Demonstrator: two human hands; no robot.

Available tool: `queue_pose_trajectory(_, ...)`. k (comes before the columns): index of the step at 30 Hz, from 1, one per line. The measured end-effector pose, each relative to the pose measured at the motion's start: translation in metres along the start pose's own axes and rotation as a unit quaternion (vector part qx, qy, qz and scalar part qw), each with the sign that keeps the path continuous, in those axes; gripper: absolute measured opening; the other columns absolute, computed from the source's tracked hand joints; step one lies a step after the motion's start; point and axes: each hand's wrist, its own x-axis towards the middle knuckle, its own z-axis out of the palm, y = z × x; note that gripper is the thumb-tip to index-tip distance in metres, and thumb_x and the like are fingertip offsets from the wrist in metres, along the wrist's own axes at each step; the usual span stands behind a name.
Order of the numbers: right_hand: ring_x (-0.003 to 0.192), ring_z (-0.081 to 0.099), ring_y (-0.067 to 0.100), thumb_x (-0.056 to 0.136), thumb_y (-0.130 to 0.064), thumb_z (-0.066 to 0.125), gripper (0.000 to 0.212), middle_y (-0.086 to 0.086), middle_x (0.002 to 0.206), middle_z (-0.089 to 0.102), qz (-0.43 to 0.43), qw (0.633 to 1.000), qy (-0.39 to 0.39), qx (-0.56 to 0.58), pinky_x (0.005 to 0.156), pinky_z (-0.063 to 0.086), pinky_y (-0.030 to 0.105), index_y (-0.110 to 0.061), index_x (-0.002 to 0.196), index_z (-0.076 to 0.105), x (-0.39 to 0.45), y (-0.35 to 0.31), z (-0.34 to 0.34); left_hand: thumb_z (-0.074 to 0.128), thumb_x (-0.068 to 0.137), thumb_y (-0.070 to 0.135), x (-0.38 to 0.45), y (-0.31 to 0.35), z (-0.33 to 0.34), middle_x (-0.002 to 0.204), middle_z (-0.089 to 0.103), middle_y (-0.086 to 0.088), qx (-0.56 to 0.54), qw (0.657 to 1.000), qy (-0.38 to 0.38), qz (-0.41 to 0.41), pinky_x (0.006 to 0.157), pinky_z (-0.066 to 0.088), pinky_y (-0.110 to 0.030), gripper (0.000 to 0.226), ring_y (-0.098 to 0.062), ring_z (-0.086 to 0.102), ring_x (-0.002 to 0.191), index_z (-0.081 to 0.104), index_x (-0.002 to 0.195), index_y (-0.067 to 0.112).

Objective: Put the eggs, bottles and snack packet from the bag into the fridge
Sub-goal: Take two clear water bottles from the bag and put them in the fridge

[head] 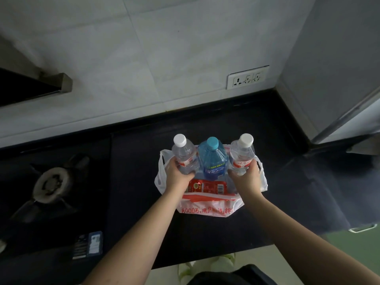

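A white plastic bag (209, 205) with red print stands open on the black counter. Three bottles stand upright in it. My left hand (176, 174) grips the left clear bottle (184, 154) with a white cap. Around the right clear bottle (242, 154), also white-capped, my right hand (247, 176) is closed. Between them stands a blue bottle (213, 159) with a teal cap, untouched. A red snack packet (207, 186) lies in the bag in front of the bottles. No eggs are visible. The fridge (337, 68) rises at the right, its door closed.
A gas stove burner (51, 183) sits on the left of the black counter (277, 161). A wall socket (247, 77) is on the tiled wall behind. A range hood edge (37, 87) juts in at the upper left. A drawer handle (363, 228) shows at the lower right.
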Motion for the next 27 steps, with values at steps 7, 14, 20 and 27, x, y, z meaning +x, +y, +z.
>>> queue_pose_trajectory(7, 0.083, 0.059, 0.010, 0.078, -0.034, 0.076, 0.042, -0.016, 0.093, 0.060, -0.033, 0.998, 0.016, -0.051, 0.065, 0.044, 0.023, -0.033, 0.111, 0.050, -0.002, -0.001, -0.005, 0.081, 0.072, 0.034, 0.001, 0.004, 0.002, 0.108, 0.066, 0.010, 0.005, 1.000, -0.001, 0.021, 0.092, 0.051, -0.039, 0.048, -0.010, 0.062, 0.103, 0.058, 0.113, 0.029)
queue_pose_trajectory(14, 0.093, 0.063, 0.013, 0.072, -0.040, 0.078, 0.052, -0.013, 0.102, 0.062, -0.049, 0.998, 0.009, -0.049, 0.075, 0.053, 0.035, -0.032, 0.116, 0.052, -0.006, 0.000, -0.021, 0.083, 0.070, 0.034, -0.010, 0.007, -0.002, 0.107, 0.069, 0.011, -0.011, 1.000, 0.024, 0.013, 0.087, 0.051, -0.032, 0.046, -0.010, 0.064, 0.102, 0.062, 0.110, 0.029)
queue_pose_trajectory(20, 0.093, 0.061, 0.005, 0.071, -0.028, 0.083, 0.053, -0.021, 0.102, 0.062, -0.096, 0.995, -0.003, -0.006, 0.078, 0.049, 0.026, -0.039, 0.112, 0.051, -0.023, -0.011, -0.039, 0.081, 0.074, 0.036, -0.032, 0.026, -0.016, 0.107, 0.068, 0.014, -0.044, 0.998, 0.030, 0.014, 0.079, 0.049, -0.027, 0.046, -0.006, 0.063, 0.098, 0.061, 0.115, 0.031)
queue_pose_trajectory(27, 0.095, 0.062, -0.006, 0.077, -0.027, 0.078, 0.048, -0.016, 0.109, 0.065, -0.160, 0.986, -0.033, 0.045, 0.072, 0.046, 0.008, -0.029, 0.119, 0.055, -0.051, -0.034, -0.071, 0.083, 0.070, 0.039, -0.063, 0.043, -0.055, 0.104, 0.069, 0.016, -0.095, 0.994, 0.005, 0.048, 0.081, 0.054, -0.032, 0.042, -0.005, 0.065, 0.098, 0.063, 0.107, 0.037)
